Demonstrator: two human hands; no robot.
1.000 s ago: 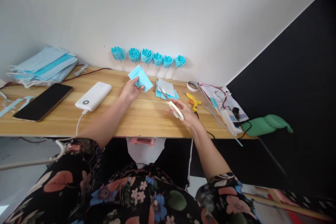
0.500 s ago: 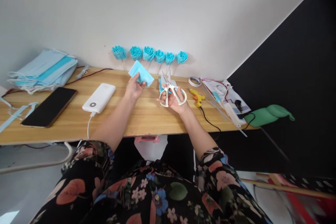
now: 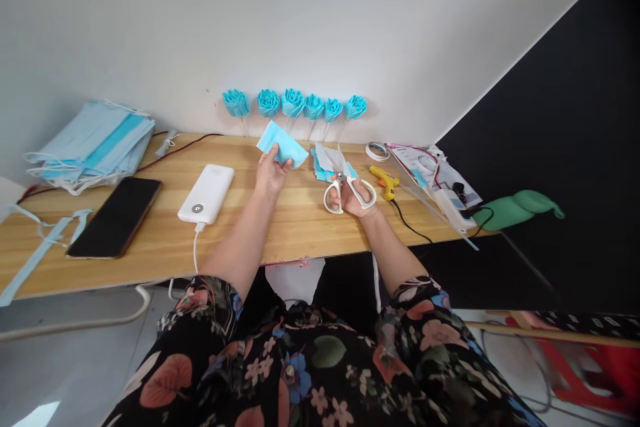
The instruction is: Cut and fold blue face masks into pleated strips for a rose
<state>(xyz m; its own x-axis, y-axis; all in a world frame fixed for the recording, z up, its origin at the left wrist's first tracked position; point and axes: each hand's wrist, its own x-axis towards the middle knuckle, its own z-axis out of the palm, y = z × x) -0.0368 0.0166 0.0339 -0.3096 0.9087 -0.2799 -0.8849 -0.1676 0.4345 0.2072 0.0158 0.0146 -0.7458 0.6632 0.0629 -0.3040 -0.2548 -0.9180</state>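
Between thumb and fingers, my left hand [image 3: 272,173] pinches a folded light-blue piece of mask fabric [image 3: 286,147], held above the table. White-handled scissors [image 3: 342,180] are in my right hand [image 3: 355,199], fingers through the handle loops, blades parted and pointing away from me. Under the blades lies a small pile of blue and white fabric pieces [image 3: 323,163], partly covered by the scissors. Behind both hands, several blue fabric roses [image 3: 293,103] on thin stems lean in a row along the wall.
At left are a stack of blue face masks [image 3: 95,140], a black phone [image 3: 116,217] and a white power bank [image 3: 207,193] with its cable. To the right lie a yellow glue gun [image 3: 385,181], a tape roll [image 3: 377,151], a power strip [image 3: 453,210] and a green pouch [image 3: 517,209].
My right hand and the scissors have shifted right and closer to me. The left hand still holds the fabric. The whole view has turned slightly, moving the table's things rightward.
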